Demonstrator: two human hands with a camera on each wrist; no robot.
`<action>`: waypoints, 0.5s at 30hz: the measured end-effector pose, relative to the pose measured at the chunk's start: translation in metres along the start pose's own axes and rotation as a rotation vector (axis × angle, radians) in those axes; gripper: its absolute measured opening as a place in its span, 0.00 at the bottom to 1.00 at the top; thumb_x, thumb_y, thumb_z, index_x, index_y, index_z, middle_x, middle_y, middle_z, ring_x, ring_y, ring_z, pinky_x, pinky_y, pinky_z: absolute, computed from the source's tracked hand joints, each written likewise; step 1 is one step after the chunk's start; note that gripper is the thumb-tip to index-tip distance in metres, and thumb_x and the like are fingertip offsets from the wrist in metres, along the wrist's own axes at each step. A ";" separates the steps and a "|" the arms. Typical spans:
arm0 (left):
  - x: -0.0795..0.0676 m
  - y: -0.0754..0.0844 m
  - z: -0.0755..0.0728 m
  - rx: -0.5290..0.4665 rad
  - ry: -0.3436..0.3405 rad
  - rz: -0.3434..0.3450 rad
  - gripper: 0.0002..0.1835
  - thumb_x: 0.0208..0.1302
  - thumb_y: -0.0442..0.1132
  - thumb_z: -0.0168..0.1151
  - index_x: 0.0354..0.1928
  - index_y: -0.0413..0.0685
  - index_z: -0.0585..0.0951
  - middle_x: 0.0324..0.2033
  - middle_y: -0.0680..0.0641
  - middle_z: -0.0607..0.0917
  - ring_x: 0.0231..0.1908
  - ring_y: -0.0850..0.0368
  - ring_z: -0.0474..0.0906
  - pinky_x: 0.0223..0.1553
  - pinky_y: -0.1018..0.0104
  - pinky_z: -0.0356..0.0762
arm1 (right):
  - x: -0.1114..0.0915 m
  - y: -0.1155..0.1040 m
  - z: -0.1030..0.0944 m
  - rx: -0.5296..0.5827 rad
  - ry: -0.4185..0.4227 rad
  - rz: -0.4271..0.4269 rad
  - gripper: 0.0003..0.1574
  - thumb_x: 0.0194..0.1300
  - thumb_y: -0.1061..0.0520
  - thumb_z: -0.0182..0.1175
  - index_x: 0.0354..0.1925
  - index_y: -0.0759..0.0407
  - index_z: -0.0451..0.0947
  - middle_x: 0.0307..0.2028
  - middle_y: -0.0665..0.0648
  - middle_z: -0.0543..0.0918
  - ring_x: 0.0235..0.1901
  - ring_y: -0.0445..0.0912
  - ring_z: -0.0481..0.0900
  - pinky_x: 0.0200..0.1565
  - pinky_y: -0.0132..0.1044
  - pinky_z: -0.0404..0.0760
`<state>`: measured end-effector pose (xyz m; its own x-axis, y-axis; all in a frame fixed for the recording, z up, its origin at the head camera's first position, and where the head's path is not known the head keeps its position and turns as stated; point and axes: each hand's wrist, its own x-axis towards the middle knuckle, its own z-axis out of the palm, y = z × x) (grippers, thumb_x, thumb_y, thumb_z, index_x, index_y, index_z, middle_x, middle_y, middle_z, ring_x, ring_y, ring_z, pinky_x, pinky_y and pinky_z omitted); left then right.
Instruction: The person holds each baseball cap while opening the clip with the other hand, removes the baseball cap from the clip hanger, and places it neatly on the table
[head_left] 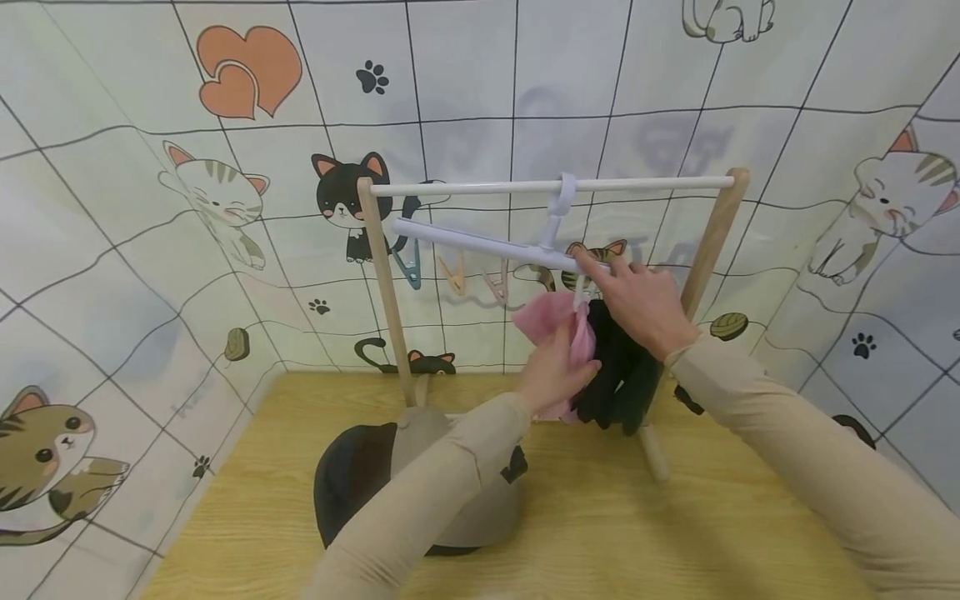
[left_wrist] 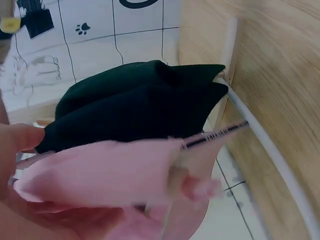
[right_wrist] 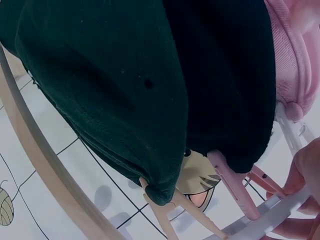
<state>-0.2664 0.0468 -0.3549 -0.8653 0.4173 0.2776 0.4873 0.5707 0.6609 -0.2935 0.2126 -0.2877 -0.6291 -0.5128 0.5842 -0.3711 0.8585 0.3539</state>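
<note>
In the head view my left hand (head_left: 558,371) grips a pink cap (head_left: 543,317) under the right end of a white clip hanger (head_left: 480,244). My right hand (head_left: 645,304) holds that end of the hanger, its fingers around the bar in the right wrist view. By the pink cap's button is a white clip (right_wrist: 290,130); whether it bites the fabric I cannot tell. A dark green cap (right_wrist: 100,90) hangs from a beige clip (right_wrist: 162,210), and a black cap (right_wrist: 220,80) from a pink clip (right_wrist: 232,185).
The hanger hooks over the white rail (head_left: 472,187) of a rack with wooden posts (head_left: 386,292). Blue, orange and pink clips (head_left: 495,283) dangle at its left. A grey-and-black cap (head_left: 420,442) lies on the wooden table (head_left: 247,500), under my left forearm.
</note>
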 end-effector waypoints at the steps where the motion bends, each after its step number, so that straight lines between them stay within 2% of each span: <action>1: 0.004 0.000 0.003 -0.013 0.008 -0.012 0.41 0.63 0.46 0.65 0.72 0.45 0.55 0.59 0.41 0.75 0.56 0.50 0.75 0.58 0.62 0.69 | 0.000 0.000 0.000 0.003 0.000 0.003 0.44 0.64 0.63 0.60 0.72 0.43 0.54 0.43 0.68 0.79 0.28 0.61 0.80 0.15 0.50 0.73; 4: 0.012 0.001 0.010 -0.035 0.046 -0.050 0.39 0.61 0.42 0.67 0.70 0.44 0.59 0.59 0.42 0.75 0.57 0.51 0.74 0.59 0.62 0.68 | -0.001 -0.001 0.001 0.004 0.005 0.005 0.45 0.64 0.63 0.60 0.73 0.43 0.53 0.44 0.68 0.79 0.31 0.62 0.82 0.15 0.52 0.74; 6: 0.015 0.000 0.010 -0.022 0.063 -0.058 0.34 0.61 0.40 0.67 0.66 0.44 0.62 0.52 0.42 0.80 0.52 0.50 0.78 0.54 0.61 0.73 | -0.002 -0.001 0.001 0.005 0.008 0.007 0.45 0.64 0.63 0.59 0.73 0.43 0.53 0.42 0.68 0.79 0.30 0.61 0.81 0.15 0.50 0.73; 8: 0.015 0.000 0.008 0.009 0.061 -0.035 0.29 0.61 0.36 0.64 0.63 0.43 0.64 0.43 0.42 0.83 0.43 0.49 0.82 0.46 0.60 0.77 | -0.003 -0.001 0.001 0.008 0.006 0.013 0.44 0.64 0.63 0.58 0.73 0.42 0.54 0.41 0.67 0.79 0.29 0.60 0.81 0.13 0.48 0.71; 10: 0.015 -0.001 0.002 0.014 0.034 0.002 0.28 0.60 0.32 0.61 0.62 0.43 0.65 0.39 0.41 0.83 0.35 0.49 0.82 0.40 0.62 0.77 | -0.003 -0.001 0.001 0.024 -0.002 0.025 0.44 0.64 0.64 0.56 0.73 0.42 0.54 0.41 0.67 0.79 0.29 0.59 0.81 0.12 0.47 0.69; 15: 0.014 -0.005 -0.021 -0.058 -0.086 0.071 0.36 0.54 0.25 0.56 0.69 0.43 0.64 0.45 0.39 0.82 0.31 0.52 0.72 0.35 0.67 0.68 | -0.004 0.000 0.002 0.066 -0.014 0.042 0.47 0.61 0.68 0.53 0.73 0.41 0.53 0.41 0.66 0.79 0.26 0.58 0.78 0.12 0.44 0.65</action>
<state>-0.2832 0.0349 -0.3399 -0.8146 0.5154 0.2662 0.5370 0.4967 0.6818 -0.2923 0.2148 -0.2919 -0.6543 -0.4769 0.5869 -0.3883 0.8778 0.2803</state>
